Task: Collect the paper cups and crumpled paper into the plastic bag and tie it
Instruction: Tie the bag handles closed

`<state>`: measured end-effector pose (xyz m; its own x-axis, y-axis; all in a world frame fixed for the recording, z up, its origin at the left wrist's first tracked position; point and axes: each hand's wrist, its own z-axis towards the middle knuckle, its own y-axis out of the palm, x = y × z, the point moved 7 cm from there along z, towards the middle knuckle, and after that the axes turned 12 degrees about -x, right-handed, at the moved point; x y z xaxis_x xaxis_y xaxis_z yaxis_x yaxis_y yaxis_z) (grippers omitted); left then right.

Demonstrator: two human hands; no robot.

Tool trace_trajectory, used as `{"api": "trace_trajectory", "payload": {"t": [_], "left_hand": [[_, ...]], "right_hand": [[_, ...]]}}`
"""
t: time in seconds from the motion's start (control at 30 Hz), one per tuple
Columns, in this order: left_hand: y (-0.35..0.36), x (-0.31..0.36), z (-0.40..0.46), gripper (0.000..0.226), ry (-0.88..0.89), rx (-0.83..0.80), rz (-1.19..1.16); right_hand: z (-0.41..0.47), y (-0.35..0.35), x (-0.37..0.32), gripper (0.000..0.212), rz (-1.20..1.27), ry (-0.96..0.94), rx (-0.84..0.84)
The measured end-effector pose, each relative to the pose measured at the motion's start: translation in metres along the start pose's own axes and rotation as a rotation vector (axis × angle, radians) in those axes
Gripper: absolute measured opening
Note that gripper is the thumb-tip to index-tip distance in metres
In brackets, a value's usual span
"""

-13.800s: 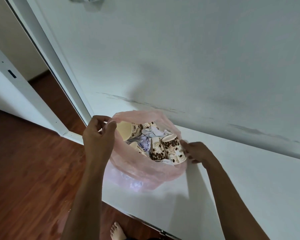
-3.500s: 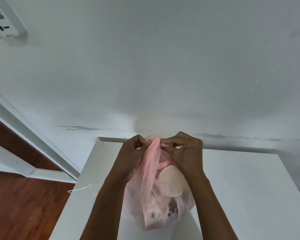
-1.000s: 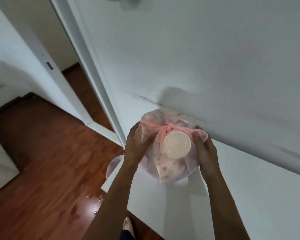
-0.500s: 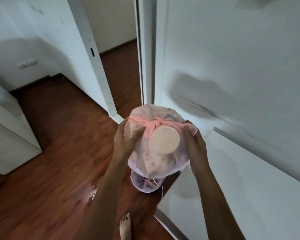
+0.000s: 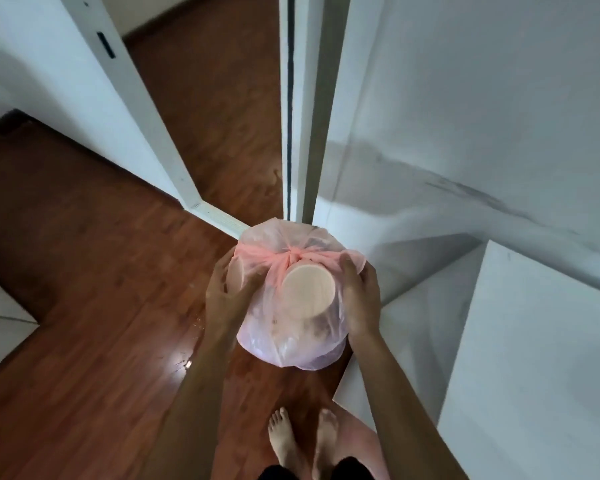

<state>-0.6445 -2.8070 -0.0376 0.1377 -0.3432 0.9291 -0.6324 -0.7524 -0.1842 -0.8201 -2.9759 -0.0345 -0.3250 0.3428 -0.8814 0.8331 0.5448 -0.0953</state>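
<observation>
The pink plastic bag (image 5: 291, 344) is tied in a knot (image 5: 289, 258) at its top and hangs in the air above the wooden floor. A paper cup's round base (image 5: 308, 292) presses against the plastic from inside; other cups and paper show only dimly through it. My left hand (image 5: 226, 296) grips the bag's left side with fingers curled round it. My right hand (image 5: 361, 299) clasps the right side, its fingers wrapped over the top edge.
The white table (image 5: 520, 358) stands to the right, its corner near the bag. A white wall (image 5: 482, 116) and a door frame (image 5: 293, 109) lie ahead. An open white door (image 5: 136, 109) is at the left. My bare feet (image 5: 302, 441) stand on the wooden floor (image 5: 84, 306).
The tied bag has come off the table to the left and is now held over the floor. The view has turned further left and down, showing both feet.
</observation>
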Motion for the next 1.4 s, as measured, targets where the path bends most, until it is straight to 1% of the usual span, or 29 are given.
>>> {"api": "trace_trajectory", "payload": {"t": [0.13,0.27,0.37,0.43,0.53,0.57,0.63,0.7,0.77,0.83,0.9,0.97,1.1,1.2,1.27,1.33,1.4], "left_hand": [[0.021,-0.062,0.038,0.070,-0.084,-0.069,0.070],[0.043,-0.146,0.076,0.070,-0.162,-0.146,0.137],[0.065,-0.205,0.098,0.068,-0.208,-0.207,0.221],[0.082,-0.238,0.112,0.067,-0.209,-0.242,0.265],[0.108,-0.285,0.133,0.075,-0.177,-0.311,0.297],[0.116,-0.299,0.139,0.074,-0.168,-0.330,0.302],[0.132,-0.327,0.152,0.069,-0.150,-0.363,0.327],[0.145,-0.358,0.163,0.063,-0.152,-0.409,0.366],[0.156,-0.392,0.170,0.059,-0.167,-0.443,0.437],[0.166,-0.421,0.171,0.062,-0.179,-0.516,0.545],[0.176,-0.445,0.168,0.071,-0.233,-0.608,0.645],[0.182,-0.463,0.169,0.075,-0.277,-0.660,0.682],[0.186,-0.485,0.185,0.071,-0.349,-0.690,0.723],[0.190,-0.491,0.193,0.063,-0.398,-0.703,0.791],[0.192,-0.493,0.195,0.060,-0.412,-0.723,0.820],[0.192,-0.495,0.197,0.061,-0.433,-0.725,0.826],[0.191,-0.493,0.196,0.061,-0.464,-0.710,0.818]], "right_hand": [[0.039,0.008,0.068,0.062,-0.026,0.147,0.116],[0.078,0.009,0.154,0.057,-0.003,0.314,0.196],[0.100,0.004,0.219,0.051,0.008,0.397,0.275],[0.114,-0.002,0.256,0.048,0.018,0.421,0.328],[0.139,-0.009,0.300,0.060,0.001,0.408,0.427],[0.147,-0.012,0.316,0.059,-0.001,0.397,0.459],[0.163,-0.015,0.343,0.050,-0.007,0.382,0.499],[0.177,-0.017,0.371,0.045,-0.045,0.390,0.508],[0.188,-0.013,0.402,0.049,-0.088,0.456,0.468],[0.195,-0.003,0.432,0.055,-0.145,0.529,0.380],[0.201,0.007,0.449,0.062,-0.236,0.532,0.311],[0.208,0.014,0.455,0.066,-0.314,0.519,0.283],[0.227,0.029,0.466,0.078,-0.390,0.506,0.218],[0.233,0.039,0.468,0.078,-0.532,0.509,0.181],[0.236,0.040,0.470,0.078,-0.552,0.525,0.142],[0.242,0.037,0.476,0.082,-0.563,0.575,0.069],[0.250,0.033,0.477,0.085,-0.603,0.629,-0.041]]}}
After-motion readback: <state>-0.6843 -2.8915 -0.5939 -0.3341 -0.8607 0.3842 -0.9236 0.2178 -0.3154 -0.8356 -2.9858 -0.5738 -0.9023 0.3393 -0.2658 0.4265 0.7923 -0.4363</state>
